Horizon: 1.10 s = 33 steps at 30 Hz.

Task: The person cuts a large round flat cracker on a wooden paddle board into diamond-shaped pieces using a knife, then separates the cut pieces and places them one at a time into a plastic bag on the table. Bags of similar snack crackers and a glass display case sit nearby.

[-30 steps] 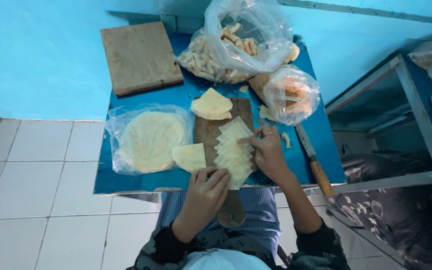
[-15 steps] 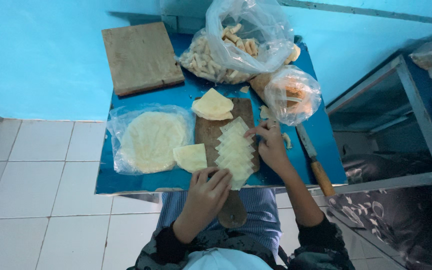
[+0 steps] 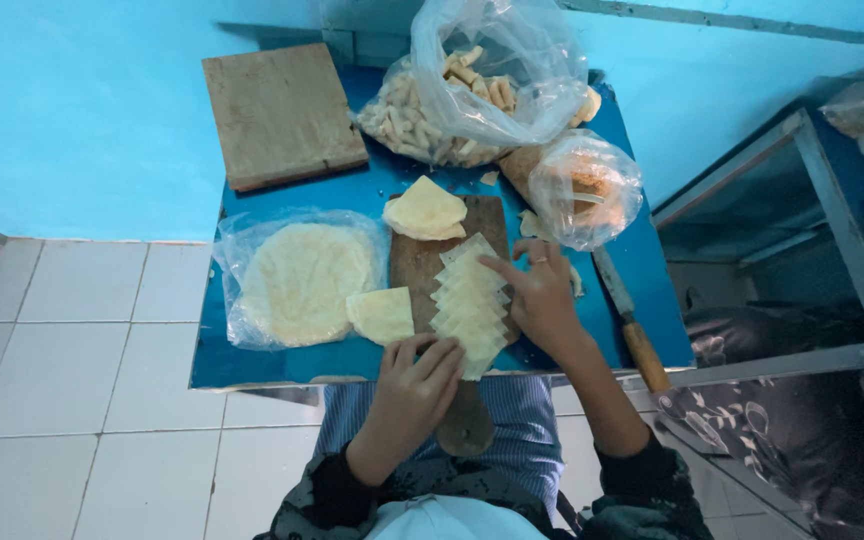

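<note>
Head view looks down on a dark wooden cutting board (image 3: 422, 265) lying on the blue worktop (image 3: 252, 365). Along the board's right half runs a row of overlapping pale-yellow dough triangles (image 3: 469, 305), its long axis running from the board's far end toward the handle, tips pointing away from the person. Left hand (image 3: 417, 375), fingers curled, presses the row's near end; right hand (image 3: 537, 290), fingers spread, rests on its right edge.

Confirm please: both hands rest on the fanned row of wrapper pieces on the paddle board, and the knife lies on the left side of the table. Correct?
Not quite. The knife lies on the right side of the table, as the head view shows. Both the left hand and right hand do touch the fanned row.
</note>
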Motion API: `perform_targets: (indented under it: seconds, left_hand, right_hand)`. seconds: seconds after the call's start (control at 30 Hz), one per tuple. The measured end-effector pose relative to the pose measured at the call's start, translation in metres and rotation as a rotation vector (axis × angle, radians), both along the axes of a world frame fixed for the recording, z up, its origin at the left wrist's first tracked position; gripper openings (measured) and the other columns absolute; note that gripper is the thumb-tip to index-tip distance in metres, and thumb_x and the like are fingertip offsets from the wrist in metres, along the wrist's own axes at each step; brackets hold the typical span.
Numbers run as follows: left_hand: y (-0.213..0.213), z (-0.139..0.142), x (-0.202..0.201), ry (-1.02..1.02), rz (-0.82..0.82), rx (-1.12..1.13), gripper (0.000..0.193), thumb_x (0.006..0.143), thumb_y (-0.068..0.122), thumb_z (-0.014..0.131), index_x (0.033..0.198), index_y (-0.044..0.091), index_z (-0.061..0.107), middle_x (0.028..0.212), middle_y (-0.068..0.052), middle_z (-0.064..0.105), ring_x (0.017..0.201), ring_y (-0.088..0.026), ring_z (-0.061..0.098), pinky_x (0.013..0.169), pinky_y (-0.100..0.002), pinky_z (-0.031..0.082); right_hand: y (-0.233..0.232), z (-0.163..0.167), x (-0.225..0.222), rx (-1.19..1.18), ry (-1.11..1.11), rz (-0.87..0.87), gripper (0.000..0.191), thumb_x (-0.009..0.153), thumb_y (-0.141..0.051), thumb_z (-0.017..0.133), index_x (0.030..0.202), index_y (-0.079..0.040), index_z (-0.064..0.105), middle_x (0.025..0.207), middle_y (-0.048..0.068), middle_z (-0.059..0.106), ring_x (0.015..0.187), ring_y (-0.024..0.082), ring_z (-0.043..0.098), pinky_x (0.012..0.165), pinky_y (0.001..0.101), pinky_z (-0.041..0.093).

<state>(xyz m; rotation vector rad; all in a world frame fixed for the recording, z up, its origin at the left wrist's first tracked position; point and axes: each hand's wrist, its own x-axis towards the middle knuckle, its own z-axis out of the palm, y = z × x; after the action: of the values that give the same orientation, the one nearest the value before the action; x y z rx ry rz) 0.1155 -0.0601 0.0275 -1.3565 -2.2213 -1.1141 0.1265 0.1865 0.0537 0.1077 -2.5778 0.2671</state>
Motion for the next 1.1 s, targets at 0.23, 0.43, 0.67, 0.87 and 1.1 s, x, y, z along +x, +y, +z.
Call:
perform_targets:
  seconds: [0.23,0.43,0.67,0.87,1.1]
  left_hand:
    - [0.000,-0.002,0.000,0.006,0.013,-0.015,0.031,0.088,0.012,0.072,0.117,0.002,0.072,0.124,-0.009,0.068,0.116,-0.031,0.059,0.097,-0.046,0.045]
    - [0.000,-0.004,0.000,0.016,0.009,-0.013,0.031,0.087,0.012,0.073,0.117,0.002,0.072,0.125,-0.009,0.068,0.117,-0.031,0.058,0.097,-0.047,0.045]
    - [-0.001,-0.003,0.000,0.005,0.004,-0.014,0.032,0.087,0.012,0.072,0.118,0.002,0.072,0.126,-0.008,0.067,0.118,-0.030,0.058,0.098,-0.046,0.044]
    - [0.000,-0.001,0.001,0.018,0.016,-0.014,0.030,0.088,0.012,0.072,0.116,0.002,0.072,0.125,-0.008,0.068,0.117,-0.030,0.059,0.098,-0.045,0.044]
    - [-0.002,0.000,0.001,0.006,-0.005,0.007,0.030,0.088,0.011,0.071,0.117,0.001,0.072,0.124,-0.009,0.069,0.116,-0.031,0.059,0.097,-0.046,0.044]
  right_hand:
    - [0.001,-0.006,-0.004,0.085,-0.039,-0.067,0.052,0.075,0.004,0.068,0.119,-0.023,0.076,0.112,0.010,0.059,0.108,0.032,0.053,0.086,0.0473,0.039]
    - [0.005,-0.009,-0.014,-0.038,-0.061,0.000,0.064,0.070,0.007,0.064,0.129,-0.015,0.075,0.111,0.014,0.057,0.108,0.035,0.052,0.087,0.0473,0.039]
    - [0.005,-0.009,-0.011,0.110,-0.077,-0.145,0.052,0.075,-0.002,0.067,0.122,-0.024,0.073,0.106,0.009,0.057,0.108,0.031,0.053,0.086,0.0457,0.038]
    - [0.001,-0.013,-0.013,0.271,0.019,-0.125,0.057,0.078,-0.007,0.067,0.132,-0.024,0.071,0.110,0.012,0.058,0.108,0.032,0.052,0.085,0.0476,0.037]
    - [0.044,0.009,0.034,0.115,-0.123,-0.386,0.064,0.073,-0.001,0.064,0.130,-0.027,0.075,0.110,0.008,0.058,0.108,0.031,0.051,0.084,0.0463,0.039]
